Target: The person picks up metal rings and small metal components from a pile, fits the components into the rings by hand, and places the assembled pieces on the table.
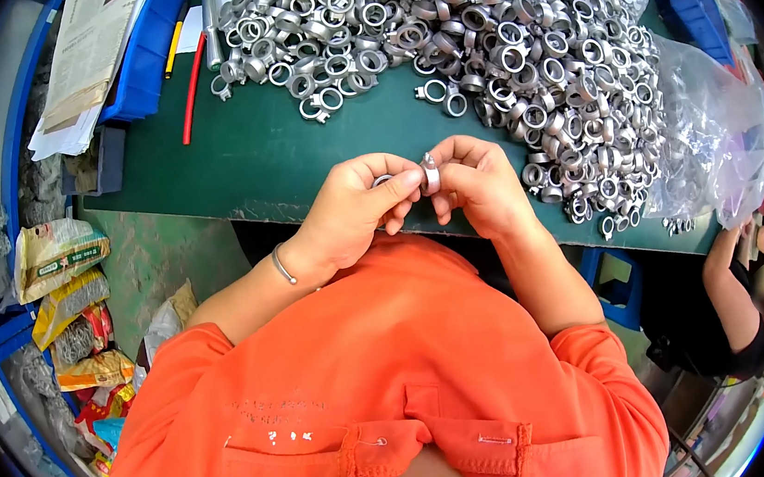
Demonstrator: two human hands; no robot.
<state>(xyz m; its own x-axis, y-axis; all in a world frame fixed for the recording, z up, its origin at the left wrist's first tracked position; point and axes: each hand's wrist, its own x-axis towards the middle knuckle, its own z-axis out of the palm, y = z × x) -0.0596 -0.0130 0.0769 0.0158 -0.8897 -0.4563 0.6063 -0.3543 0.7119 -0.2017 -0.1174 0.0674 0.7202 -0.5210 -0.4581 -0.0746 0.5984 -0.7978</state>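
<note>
Both hands meet just over the near edge of the green table [299,154]. Between them is a small silver metal ring [432,178] with a short stub on top, seen nearly edge-on. My right hand [484,189] pinches it between thumb and fingertips. My left hand [353,206] is closed, its thumb and forefinger touching the ring's left side. Part of a second metal ring [382,181] shows within the curled left fingers. Beyond my hands lies a big heap of similar metal rings [512,57].
A red stick [193,91] and a yellow pen [174,49] lie left of the heap, near a blue bin [134,78] with papers. Clear plastic bags [715,129] lie at right. Packed sacks [58,258] fill the left side. Another person [706,307] is at right.
</note>
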